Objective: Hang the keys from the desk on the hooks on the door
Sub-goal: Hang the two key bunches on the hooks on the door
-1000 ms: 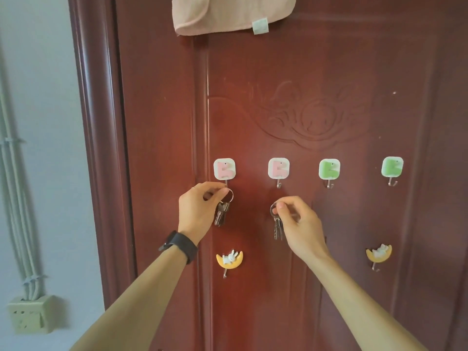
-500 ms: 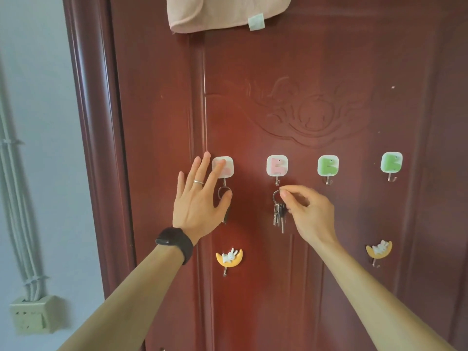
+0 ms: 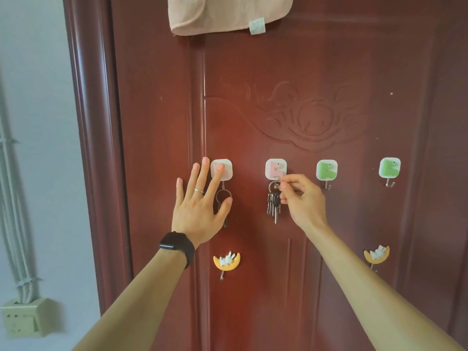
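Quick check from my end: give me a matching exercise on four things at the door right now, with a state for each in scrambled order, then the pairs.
Things:
1. left hand
2. right hand
3. far-right green hook
4. pink towel

States:
A. bare, nothing hanging from it
B. pinching the key ring at the second pink hook
C. draped at the top of the door
D. open, fingers spread

Pairs: 1-D, 2-B, 3-A, 4-C
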The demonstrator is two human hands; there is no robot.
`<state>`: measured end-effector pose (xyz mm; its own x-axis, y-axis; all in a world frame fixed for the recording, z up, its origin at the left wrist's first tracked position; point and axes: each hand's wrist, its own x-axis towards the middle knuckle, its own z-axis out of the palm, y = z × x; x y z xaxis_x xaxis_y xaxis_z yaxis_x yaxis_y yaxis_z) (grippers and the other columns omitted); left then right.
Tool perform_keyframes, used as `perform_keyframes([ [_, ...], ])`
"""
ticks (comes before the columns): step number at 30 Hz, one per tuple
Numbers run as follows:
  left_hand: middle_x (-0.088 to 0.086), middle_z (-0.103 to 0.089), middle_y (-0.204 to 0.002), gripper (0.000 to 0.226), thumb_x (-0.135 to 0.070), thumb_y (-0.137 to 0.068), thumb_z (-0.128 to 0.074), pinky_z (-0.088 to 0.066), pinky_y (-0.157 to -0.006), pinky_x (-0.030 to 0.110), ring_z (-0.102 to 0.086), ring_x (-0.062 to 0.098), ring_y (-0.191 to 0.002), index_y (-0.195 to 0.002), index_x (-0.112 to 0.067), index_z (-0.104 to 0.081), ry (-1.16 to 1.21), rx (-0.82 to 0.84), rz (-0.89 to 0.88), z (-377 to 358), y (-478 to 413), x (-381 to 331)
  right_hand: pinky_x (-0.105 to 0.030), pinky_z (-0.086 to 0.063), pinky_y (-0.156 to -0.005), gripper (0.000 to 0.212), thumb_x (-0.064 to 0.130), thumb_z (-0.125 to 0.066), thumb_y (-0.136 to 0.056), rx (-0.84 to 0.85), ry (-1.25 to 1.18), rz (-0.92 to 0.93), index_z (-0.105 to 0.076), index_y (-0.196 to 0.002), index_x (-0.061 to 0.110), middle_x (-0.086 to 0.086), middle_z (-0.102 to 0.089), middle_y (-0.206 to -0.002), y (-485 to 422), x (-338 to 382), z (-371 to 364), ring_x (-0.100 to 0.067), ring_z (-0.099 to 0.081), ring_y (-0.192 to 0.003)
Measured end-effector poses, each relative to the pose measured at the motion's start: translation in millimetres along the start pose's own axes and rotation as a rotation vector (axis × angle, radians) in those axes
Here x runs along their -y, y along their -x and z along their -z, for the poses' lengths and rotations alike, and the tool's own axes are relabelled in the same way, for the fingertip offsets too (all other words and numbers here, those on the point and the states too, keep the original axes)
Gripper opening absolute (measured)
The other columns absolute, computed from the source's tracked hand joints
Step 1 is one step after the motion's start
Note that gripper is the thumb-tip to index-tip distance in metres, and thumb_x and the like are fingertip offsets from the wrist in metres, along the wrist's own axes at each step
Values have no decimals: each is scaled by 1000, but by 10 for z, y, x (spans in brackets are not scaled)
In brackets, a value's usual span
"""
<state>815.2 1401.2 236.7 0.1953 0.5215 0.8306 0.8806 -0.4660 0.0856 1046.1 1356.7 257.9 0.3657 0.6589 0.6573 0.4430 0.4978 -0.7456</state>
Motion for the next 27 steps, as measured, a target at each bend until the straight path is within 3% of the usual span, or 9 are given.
perform_keyframes([
  [4,-4,9,-169,73,-53,-99,-36,3,-124,53,13,18,-155,-158,-38,3,2,-5,5,-7,1,4,-11,-48,-73,12,20,-64,-93,3,136,92,-72,-92,28,8,-76,-87,73,-107,-14,-1,-67,-81],
  [11,-6,11,-169,73,-56,-97,-33,5,-124,52,15,17,-155,-157,-40,5,27,6,13,23,5,-25,-32,-57,-78,13,16,-61,-95,-79,229,237,-70,-102,23,-2,-69,-92,172,-192,-106,-11,-67,-79],
  [16,-9,5,-169,68,-53,-98,-38,1,-126,50,11,13,-155,-156,-45,-3,130,62,31,166,173,-36,-35,-57,-87,28,13,-63,-93,-122,189,172,-69,-118,25,1,-60,-108,446,-195,-99,-13,-67,-90],
  [19,-10,-5,-169,69,-48,-96,-46,-6,-127,49,3,13,-156,-155,-46,-11,160,109,103,218,589,110,-36,-54,-87,31,11,-68,-89,-145,185,202,-66,-118,21,4,-57,-113,851,-236,-189,-19,-65,-97],
  [23,-10,-23,-165,68,-43,-94,-53,-18,-125,45,-11,12,-155,-154,-42,-22,154,165,322,312,1411,501,-35,-51,-91,19,16,-65,-90,25,108,269,-70,-108,20,8,-63,-112,1492,-336,-559,-10,-60,-108],
  [27,-7,-37,-159,61,-39,-94,-55,-25,-123,38,-26,17,-151,-152,-35,-35,67,266,578,566,2421,972,-15,-43,-92,21,30,-59,-89,335,43,208,-72,-105,25,20,-65,-110,2290,-377,-1152,-1,-55,-107],
])
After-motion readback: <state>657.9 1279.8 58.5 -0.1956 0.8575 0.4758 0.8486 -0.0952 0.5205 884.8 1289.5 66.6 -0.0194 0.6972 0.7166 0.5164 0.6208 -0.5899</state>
